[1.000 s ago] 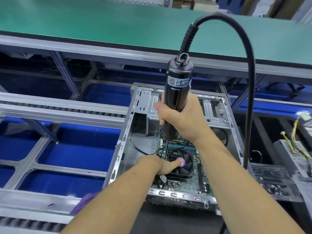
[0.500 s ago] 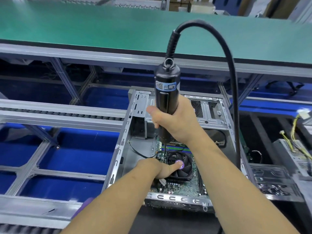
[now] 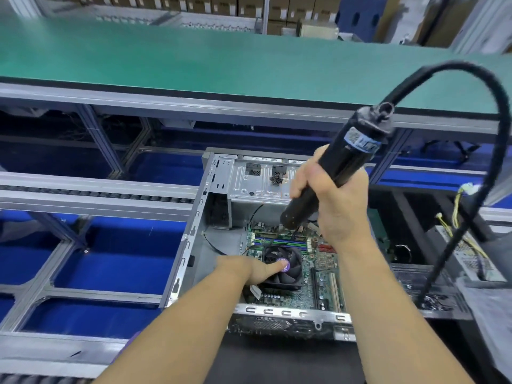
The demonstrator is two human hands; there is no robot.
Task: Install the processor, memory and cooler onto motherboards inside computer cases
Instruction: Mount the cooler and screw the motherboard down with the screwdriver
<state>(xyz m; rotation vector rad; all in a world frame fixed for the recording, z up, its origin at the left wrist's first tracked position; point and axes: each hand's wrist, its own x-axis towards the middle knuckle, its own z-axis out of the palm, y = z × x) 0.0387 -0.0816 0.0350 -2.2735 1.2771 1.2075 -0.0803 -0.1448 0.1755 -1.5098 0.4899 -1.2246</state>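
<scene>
Inside the open computer case (image 3: 194,236), lying flat on a conveyor frame, the green motherboard (image 3: 318,286) is seen with the black cooler (image 3: 285,270) seated on it. Memory slots (image 3: 279,241) are visible just beyond the fan, toward the far end of the case.

The left hand (image 3: 246,270) is laid over the near-left part of the cooler — its index finger is stretched out and its tip is pressed on the purple hub sticker (image 3: 285,266) at the fan's centre, while the remaining fingers are curled under loosely and nothing is gripped.

The right hand (image 3: 335,198) is held above the board, its fingers wrapped tightly round the black barrel of an electric screwdriver (image 3: 340,162). The tool is tilted, its top leaning right and away — its lower end is pointed down toward the memory slots, and whether the bit touches the board cannot be told. A thick black cable (image 3: 493,167) is looped up from the tool's top and down to the right.

A green-topped counter (image 3: 194,59) is stretched across behind the case.
</scene>
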